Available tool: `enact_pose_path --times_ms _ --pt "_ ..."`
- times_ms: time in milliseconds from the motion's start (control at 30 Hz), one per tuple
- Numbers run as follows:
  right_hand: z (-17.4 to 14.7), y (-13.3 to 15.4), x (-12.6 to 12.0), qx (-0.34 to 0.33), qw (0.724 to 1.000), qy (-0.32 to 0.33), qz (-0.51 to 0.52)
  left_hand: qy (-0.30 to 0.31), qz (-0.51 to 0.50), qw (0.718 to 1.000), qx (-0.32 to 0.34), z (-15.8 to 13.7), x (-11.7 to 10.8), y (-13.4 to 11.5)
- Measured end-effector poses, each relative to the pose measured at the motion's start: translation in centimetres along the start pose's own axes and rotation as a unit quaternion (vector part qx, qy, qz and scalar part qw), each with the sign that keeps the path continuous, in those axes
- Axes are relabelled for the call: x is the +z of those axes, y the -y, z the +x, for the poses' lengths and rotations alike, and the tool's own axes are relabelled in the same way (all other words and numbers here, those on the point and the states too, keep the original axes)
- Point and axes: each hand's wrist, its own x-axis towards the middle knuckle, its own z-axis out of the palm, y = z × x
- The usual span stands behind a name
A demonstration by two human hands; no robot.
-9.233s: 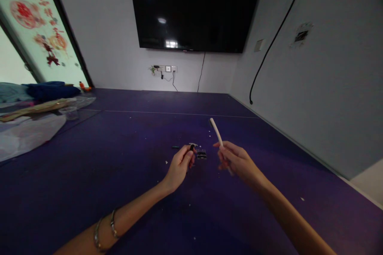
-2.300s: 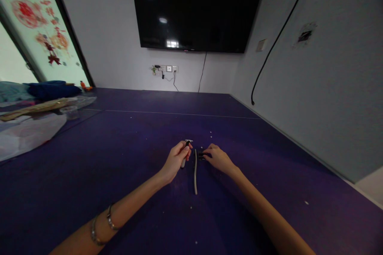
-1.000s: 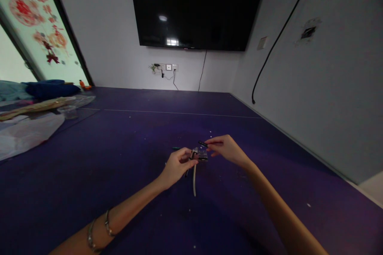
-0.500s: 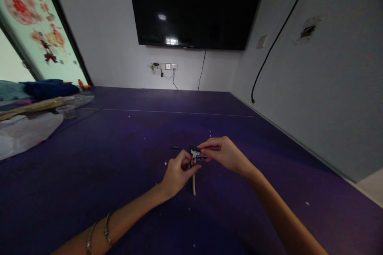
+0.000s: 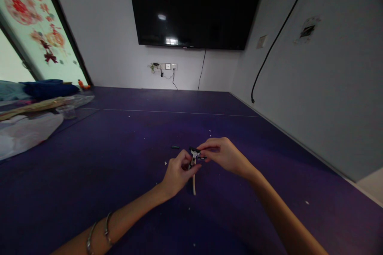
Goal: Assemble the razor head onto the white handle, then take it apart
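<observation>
Between my two hands is a small black-and-white T-shaped object, too small to name, with dark bars at its head. My left hand pinches its lower part between thumb and fingers. From the right, my right hand closes its fingertips on the dark head end. A thin cream strip hangs or lies below the object; whether it is joined to it, I cannot tell. Just beyond my left hand a small dark green piece lies on the purple floor surface.
White scraps dot the purple surface. At the left lie a white plastic bag, a clear cup and dark blue cloth. A television hangs ahead above sockets. A black cable runs down the right wall.
The object's head and the dark bar at my right fingertips have shifted very slightly. Both hands keep nearly the same place and grip.
</observation>
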Motion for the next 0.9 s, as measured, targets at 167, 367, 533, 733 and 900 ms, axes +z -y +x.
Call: enact_pose_path --times_ms 167,367,533,733,900 --pt "-0.2 0.0 -0.1 -0.025 0.999 0.006 -0.041 0.011 0.005 1.0 -0.013 0.0 0.1 0.0" --pt "-0.3 -0.5 -0.3 -0.08 0.992 0.019 -0.095 0.019 -0.032 0.999 -0.037 0.0 0.2 -0.3" --pt "-0.5 0.0 -0.5 -0.104 0.988 0.024 -0.113 0.022 -0.054 0.997 -0.056 -0.1 0.4 -0.6" --pt "-0.4 0.2 -0.5 -0.092 0.991 0.014 -0.096 0.008 -0.092 0.993 -0.067 0.1 0.2 -0.3" --pt "0.3 -0.9 -1.0 -0.034 0.996 -0.068 -0.046 0.004 -0.175 0.98 -0.092 1.2 -0.4 -0.5"
